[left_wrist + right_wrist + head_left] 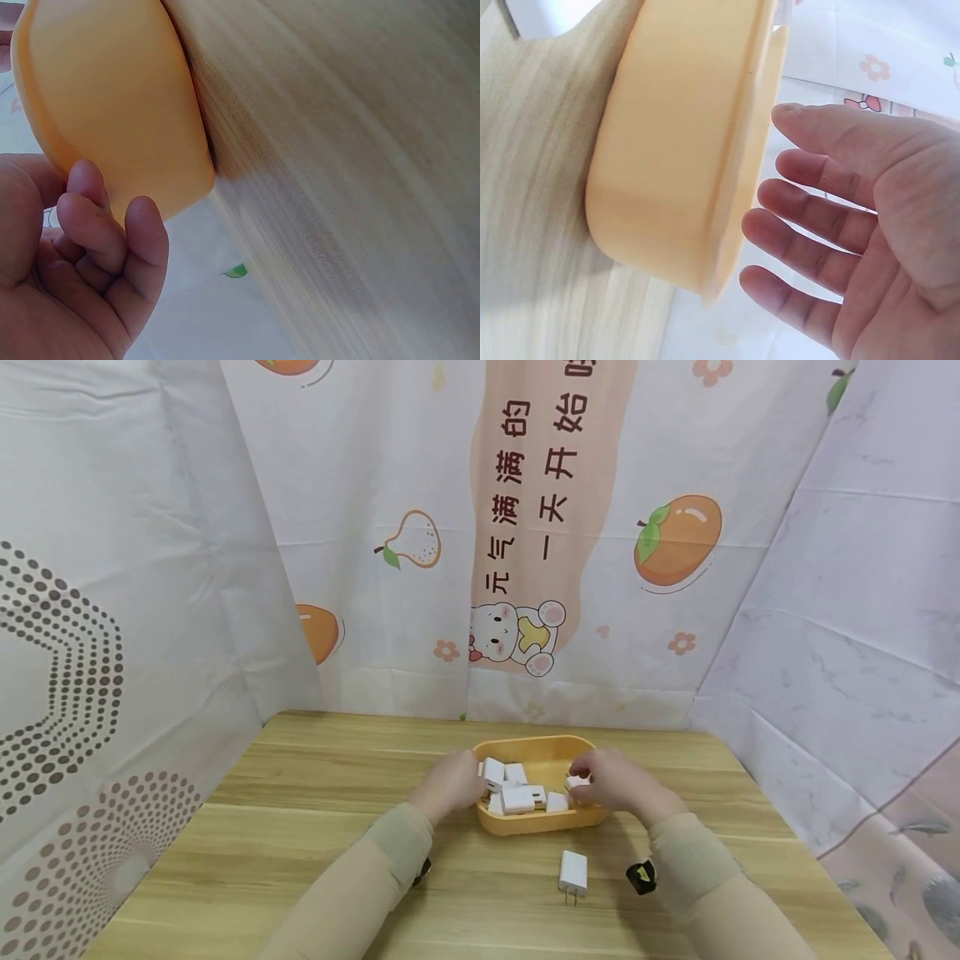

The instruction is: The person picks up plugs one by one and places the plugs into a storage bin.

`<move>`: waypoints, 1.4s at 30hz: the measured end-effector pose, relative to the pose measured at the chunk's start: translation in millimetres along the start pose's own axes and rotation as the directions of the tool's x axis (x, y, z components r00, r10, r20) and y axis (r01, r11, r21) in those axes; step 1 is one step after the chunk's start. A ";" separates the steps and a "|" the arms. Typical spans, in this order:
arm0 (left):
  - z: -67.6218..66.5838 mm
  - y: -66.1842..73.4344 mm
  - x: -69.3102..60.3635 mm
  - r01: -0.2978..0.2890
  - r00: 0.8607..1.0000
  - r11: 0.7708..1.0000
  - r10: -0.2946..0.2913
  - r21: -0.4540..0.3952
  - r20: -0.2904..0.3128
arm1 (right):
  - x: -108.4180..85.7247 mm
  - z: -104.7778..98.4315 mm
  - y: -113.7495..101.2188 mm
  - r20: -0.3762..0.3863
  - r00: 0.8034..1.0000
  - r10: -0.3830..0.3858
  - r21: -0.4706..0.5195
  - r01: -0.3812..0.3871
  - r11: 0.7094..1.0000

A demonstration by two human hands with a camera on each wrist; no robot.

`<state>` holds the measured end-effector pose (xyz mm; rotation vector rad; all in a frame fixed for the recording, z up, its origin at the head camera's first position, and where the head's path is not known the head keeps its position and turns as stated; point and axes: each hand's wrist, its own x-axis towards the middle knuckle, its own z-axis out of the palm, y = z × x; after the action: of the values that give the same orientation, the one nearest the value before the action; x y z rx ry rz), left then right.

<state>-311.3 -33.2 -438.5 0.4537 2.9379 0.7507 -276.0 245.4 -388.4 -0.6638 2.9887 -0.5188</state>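
A yellow plastic basket (540, 821) holds several white charger plugs (517, 799), heaped mostly in its left half. At its left end my left hand (452, 782) pinches the rim; in the left wrist view the thumb goes over the rim and the bent fingers (90, 225) lie against the outer wall. My right hand (618, 781) is over the basket's right end, a white plug (576, 782) showing by its fingertips. In the right wrist view its fingers (795, 240) are spread and loosely bent beside the rim, nothing visibly gripped.
On the wooden table (315, 827), in front of the basket, lies a single white charger (573, 871), prongs toward me. A printed curtain (360, 635) hangs behind the table's far edge, with more cloth at both sides.
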 end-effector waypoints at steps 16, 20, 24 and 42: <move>-0.2 -0.2 0.0 -0.007 1.000 1.000 0.007 -0.010 -0.008 | -28.2 -15.1 8.4 -0.055 0.993 -0.102 0.002 0.102 0.995; -1.0 0.3 -0.7 -0.006 1.000 1.000 0.006 -0.013 -0.007 | -35.6 -19.6 7.8 -0.062 0.989 -0.133 -0.025 0.132 0.991; -0.9 0.0 -1.1 -0.009 1.000 1.000 0.009 -0.014 -0.004 | -42.7 -21.2 9.4 -0.058 0.987 -0.152 -0.048 0.149 0.988; 1.1 -0.9 0.2 -0.021 1.000 1.000 0.021 -0.019 -0.014 | -76.1 -34.1 16.1 -0.039 0.988 -0.151 -0.056 0.149 0.987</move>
<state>-311.7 -33.4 -439.9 0.4801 2.9402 0.7871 -217.1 301.6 -364.3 -0.8985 3.0175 -0.4676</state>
